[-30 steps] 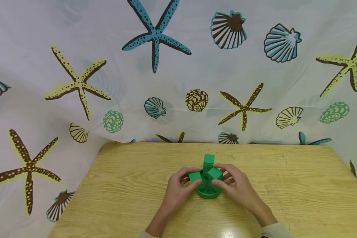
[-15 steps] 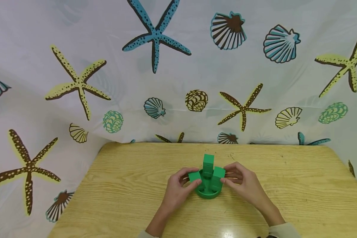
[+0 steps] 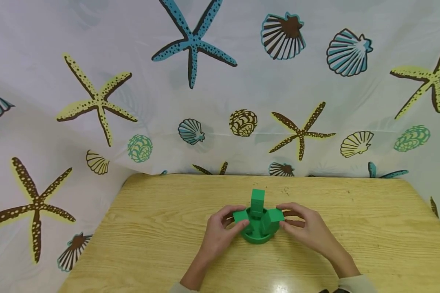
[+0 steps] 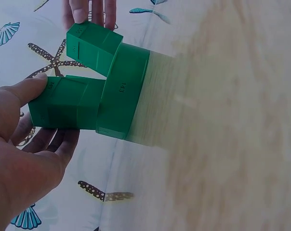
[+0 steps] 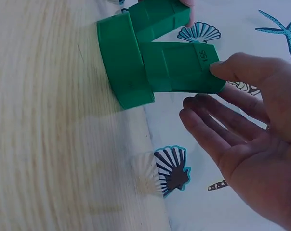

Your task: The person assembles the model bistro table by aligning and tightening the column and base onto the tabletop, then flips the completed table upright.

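Observation:
A shallow round green base (image 3: 258, 239) sits on the wooden table, with three green blocks rising from it. My left hand (image 3: 220, 232) pinches the left block (image 3: 240, 215) between thumb and fingers. On the other side, my right hand (image 3: 309, 228) holds the top of the right block (image 3: 273, 219), which leans outward to the right. The back block (image 3: 257, 202) stands upright, touched by neither hand. In the right wrist view, the thumb presses the outer end of the right block (image 5: 184, 67), near a raised "155". The base (image 4: 124, 91) bears "143" on its side in the left wrist view.
The wooden table (image 3: 161, 228) has a pale wood grain. A white cloth (image 3: 220, 93) printed with starfish and shells hangs behind it and along both sides.
My right hand has moved to the right, and the block in it has gone from leaning inward to leaning outward. My left hand keeps its hold with hardly any movement.

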The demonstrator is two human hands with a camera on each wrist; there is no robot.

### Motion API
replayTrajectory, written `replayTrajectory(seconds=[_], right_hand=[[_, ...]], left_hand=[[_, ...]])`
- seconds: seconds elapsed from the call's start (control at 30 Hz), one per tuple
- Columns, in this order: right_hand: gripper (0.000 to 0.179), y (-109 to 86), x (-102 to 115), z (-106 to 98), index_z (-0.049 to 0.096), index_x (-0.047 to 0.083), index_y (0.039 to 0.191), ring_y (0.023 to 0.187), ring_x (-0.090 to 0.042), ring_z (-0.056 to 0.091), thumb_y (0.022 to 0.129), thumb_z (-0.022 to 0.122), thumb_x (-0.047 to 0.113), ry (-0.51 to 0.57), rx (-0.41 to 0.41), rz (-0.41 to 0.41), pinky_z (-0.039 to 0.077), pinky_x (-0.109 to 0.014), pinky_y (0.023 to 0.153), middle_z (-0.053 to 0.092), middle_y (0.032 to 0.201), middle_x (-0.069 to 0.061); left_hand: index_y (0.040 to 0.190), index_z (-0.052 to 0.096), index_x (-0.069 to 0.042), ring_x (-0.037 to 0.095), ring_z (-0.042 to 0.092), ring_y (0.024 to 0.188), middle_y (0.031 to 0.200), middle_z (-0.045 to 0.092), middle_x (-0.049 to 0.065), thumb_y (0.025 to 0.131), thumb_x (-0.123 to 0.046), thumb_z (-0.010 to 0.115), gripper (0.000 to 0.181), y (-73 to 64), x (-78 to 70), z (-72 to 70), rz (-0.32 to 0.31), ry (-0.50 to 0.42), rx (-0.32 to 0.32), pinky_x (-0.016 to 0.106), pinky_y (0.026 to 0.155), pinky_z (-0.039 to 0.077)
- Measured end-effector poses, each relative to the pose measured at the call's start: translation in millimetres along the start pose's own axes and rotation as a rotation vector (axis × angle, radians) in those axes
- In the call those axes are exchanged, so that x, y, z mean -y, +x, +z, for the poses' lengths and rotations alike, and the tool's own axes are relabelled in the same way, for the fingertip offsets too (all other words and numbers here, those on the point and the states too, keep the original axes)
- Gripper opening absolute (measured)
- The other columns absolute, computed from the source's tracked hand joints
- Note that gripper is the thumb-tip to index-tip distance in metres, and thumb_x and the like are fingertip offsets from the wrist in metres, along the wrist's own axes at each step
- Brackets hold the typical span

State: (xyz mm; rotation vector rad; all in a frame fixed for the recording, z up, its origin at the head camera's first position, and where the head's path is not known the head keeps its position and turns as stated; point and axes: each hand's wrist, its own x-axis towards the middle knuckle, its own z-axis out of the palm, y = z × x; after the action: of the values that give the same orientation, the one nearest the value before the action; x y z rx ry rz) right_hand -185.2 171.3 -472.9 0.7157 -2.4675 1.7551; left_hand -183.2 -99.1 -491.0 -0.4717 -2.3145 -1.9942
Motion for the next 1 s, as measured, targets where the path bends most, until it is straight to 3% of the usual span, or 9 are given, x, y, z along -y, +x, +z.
replayTrajectory(seconds=[0.1,0.3,0.57,0.77,1.0], right_hand=[[0.034,-0.5,0.3,-2.6,0.066,0.005,0.126,0.117,-0.035,0.066,0.093,0.074,0.001,0.025,0.022,0.022,0.058,-0.035,0.093,0.067,0.127,-0.015],[0.034,0.1,0.6,-0.7,0.065,0.003,0.118,0.108,-0.033,0.07,0.089,0.082,0.008,0.05,0.029,0.055,0.059,-0.037,0.09,0.069,0.118,-0.016],[0.05,-0.3,-4.4,5.6,0.064,0.004,0.136,0.1,-0.03,0.066,0.09,0.081,0.011,-0.014,0.085,-0.056,0.06,-0.033,0.085,0.066,0.117,-0.011],[0.051,0.8,-7.1,9.9,0.065,0.005,0.134,0.103,-0.026,0.066,0.087,0.083,0.012,-0.035,0.075,-0.084,0.06,-0.034,0.087,0.066,0.115,-0.008],[0.047,0.8,-5.3,13.4,0.064,0.005,0.132,0.113,-0.029,0.065,0.089,0.081,0.012,-0.054,0.067,-0.097,0.06,-0.037,0.089,0.066,0.126,-0.019]], left_hand=[[0.128,0.067,-0.001,0.026,0.063,0.12,0.13,0.065,0.016,0.094,-0.015,0.077,0.038,0.0,0.2,0.1,0.006,0.003,0.003,0.037,0.104,0.051],[0.127,0.067,0.0,0.026,0.064,0.118,0.129,0.065,0.019,0.094,-0.013,0.078,0.037,0.6,1.4,-0.2,0.018,-0.007,0.003,0.037,0.102,0.052],[0.126,0.068,0.0,0.026,0.064,0.117,0.128,0.066,0.017,0.093,-0.014,0.079,0.038,1.0,2.1,0.2,0.018,-0.009,0.001,0.036,0.101,0.053],[0.125,0.068,0.0,0.025,0.064,0.117,0.128,0.066,0.015,0.093,-0.015,0.079,0.037,0.8,3.0,-0.4,0.02,-0.02,0.002,0.036,0.101,0.053],[0.124,0.068,0.001,0.026,0.064,0.116,0.127,0.066,0.019,0.093,-0.013,0.079,0.036,0.8,2.8,0.3,0.026,-0.037,-0.004,0.038,0.1,0.053]])
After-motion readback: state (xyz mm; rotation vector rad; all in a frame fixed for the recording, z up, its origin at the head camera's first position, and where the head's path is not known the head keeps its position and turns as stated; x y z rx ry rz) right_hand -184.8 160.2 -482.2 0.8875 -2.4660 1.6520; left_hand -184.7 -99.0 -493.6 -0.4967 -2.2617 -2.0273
